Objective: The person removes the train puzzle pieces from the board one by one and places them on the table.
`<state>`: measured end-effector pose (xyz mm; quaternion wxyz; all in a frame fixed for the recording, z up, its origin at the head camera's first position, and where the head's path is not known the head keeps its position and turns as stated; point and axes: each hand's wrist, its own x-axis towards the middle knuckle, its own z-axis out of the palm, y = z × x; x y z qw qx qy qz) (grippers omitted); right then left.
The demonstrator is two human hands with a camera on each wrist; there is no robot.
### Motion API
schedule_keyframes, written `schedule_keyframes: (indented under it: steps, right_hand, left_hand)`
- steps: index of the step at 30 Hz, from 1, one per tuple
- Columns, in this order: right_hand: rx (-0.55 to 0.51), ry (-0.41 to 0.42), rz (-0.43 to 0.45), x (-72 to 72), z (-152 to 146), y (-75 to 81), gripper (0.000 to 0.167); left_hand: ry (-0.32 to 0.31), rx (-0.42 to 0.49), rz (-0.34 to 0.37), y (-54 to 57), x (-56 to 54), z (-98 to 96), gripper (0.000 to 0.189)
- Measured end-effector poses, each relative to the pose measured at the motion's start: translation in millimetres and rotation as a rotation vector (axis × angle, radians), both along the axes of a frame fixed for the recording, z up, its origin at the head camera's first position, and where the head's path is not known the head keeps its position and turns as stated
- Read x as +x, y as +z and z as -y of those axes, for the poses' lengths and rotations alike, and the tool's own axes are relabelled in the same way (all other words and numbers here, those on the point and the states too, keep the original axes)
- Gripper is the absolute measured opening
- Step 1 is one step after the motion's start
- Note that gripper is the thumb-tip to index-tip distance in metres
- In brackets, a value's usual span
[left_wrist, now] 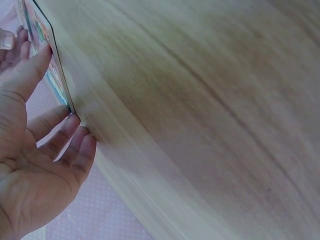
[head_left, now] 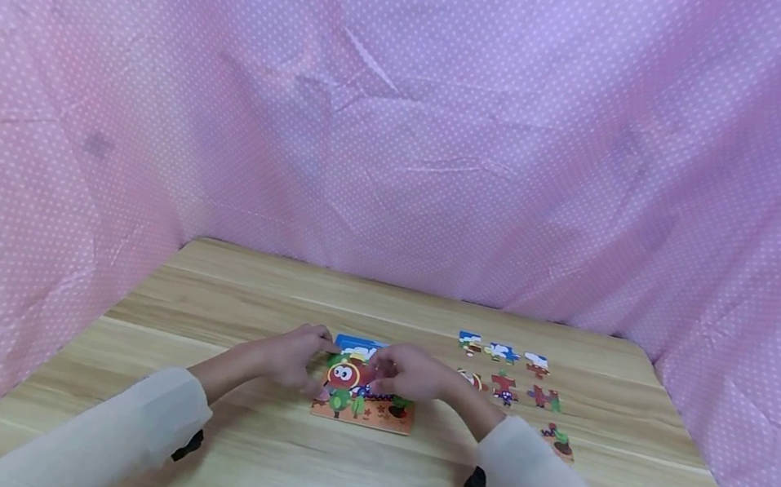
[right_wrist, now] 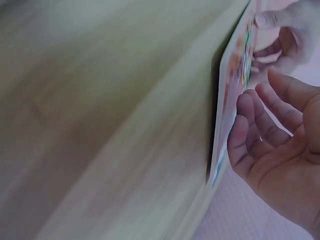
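A jigsaw puzzle board (head_left: 367, 417) with a big-eyed red cartoon character, green plants and a blue top lies flat on the table. My left hand (head_left: 297, 356) is at its left side; in the left wrist view the thumb (left_wrist: 40, 62) touches the picture and the fingertips meet the board's edge and the tabletop. Over the board's right part is my right hand (head_left: 410, 372), its fingers loosely bent. In the right wrist view those fingers (right_wrist: 245, 107) touch the picture, the thumb stands apart, and no loose piece shows in the hand. Both hands hide parts of the picture.
Several loose puzzle pieces lie right of the board in rough rows: a cloud piece (head_left: 502, 353) at the back, a red piece (head_left: 503, 387) mid-row, a plant piece (head_left: 560, 441) nearer. The wood-grain table (head_left: 329, 482) ends against a pink dotted cloth (head_left: 397, 195) behind.
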<state>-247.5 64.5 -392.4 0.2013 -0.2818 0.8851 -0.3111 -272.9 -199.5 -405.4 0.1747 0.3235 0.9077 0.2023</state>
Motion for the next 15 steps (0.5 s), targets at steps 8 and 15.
schedule_keyframes:
  steps: [8,15]
  right_hand:
    - [0.016,0.024,0.049,0.0,30.9,-7.6,0.023]
    - [0.064,-0.019,0.074,-1.0,41.5,-6.9,0.028]
  left_hand:
    - [-0.016,0.016,0.009,1.1,2.8,0.4,0.075]
    - [-0.026,0.009,0.000,2.4,4.0,0.9,0.075]
